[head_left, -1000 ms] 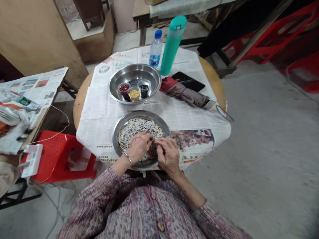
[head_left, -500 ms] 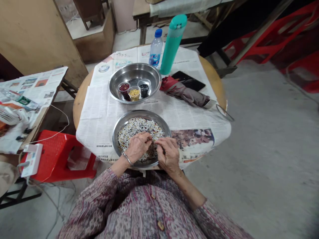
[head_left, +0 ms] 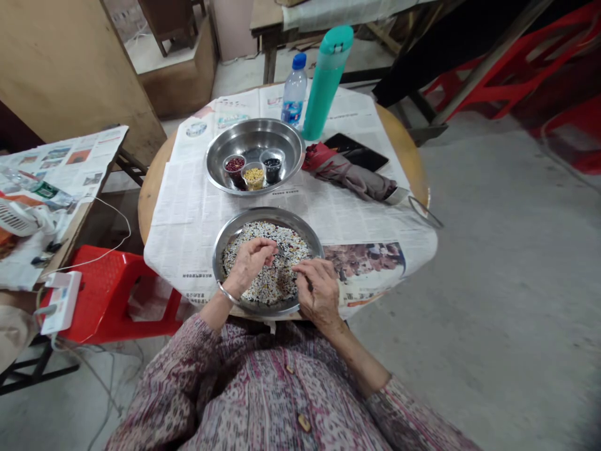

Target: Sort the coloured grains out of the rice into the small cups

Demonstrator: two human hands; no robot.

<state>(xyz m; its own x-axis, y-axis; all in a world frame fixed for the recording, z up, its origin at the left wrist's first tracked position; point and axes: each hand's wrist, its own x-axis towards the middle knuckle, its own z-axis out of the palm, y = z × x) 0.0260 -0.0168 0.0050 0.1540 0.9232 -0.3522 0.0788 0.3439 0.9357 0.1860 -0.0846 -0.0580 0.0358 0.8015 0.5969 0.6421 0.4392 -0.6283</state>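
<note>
Between the near basin (head_left: 267, 214) and the far basin (head_left: 220, 156), passage is limited to a narrow strip of newspaper (head_left: 176, 210). Wider access: flat newspaper left of both basins. Obstructions: plastic bottle (head_left: 294, 94) and teal flask (head_left: 327, 84) behind the far basin; folded umbrella (head_left: 357, 177) at its right. Above the near basin, a gap separates left hand (head_left: 251, 263) from right hand (head_left: 320, 289)

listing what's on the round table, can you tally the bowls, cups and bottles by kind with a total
Metal bowls: 2
Clear plastic cups: 3
Blue-capped clear bottle: 1
Teal bottle: 1
Total: 7
</note>
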